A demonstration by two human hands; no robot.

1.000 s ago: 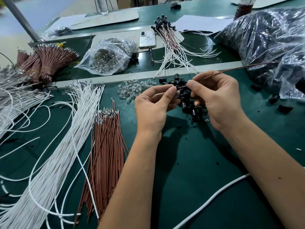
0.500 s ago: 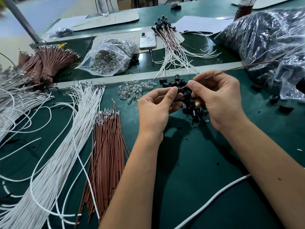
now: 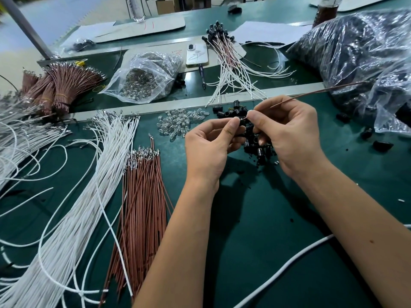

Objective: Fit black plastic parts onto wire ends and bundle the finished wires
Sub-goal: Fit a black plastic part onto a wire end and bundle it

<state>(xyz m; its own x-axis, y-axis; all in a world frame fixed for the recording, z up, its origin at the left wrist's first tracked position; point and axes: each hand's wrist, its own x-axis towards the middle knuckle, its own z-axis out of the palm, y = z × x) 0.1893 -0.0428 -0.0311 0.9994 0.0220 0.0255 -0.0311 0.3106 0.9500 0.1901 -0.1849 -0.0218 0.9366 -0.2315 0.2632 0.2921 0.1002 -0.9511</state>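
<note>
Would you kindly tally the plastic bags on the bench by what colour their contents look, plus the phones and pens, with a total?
Clear bag of clear glassy parts: 1
Clear bags of black parts: 2, the large bag at right and a small bag far left
Phone: 1
Pen: 1
Total: 5

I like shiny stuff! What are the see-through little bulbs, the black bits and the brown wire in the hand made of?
Little bulbs: clear and glossy, so probably plastic, possibly glass. Black bits: likely hard plastic, dark with small glints. Brown wire, pinched by the right hand: a smooth brown coating, probably plastic; its tip near the left hand looks like metal.
</note>
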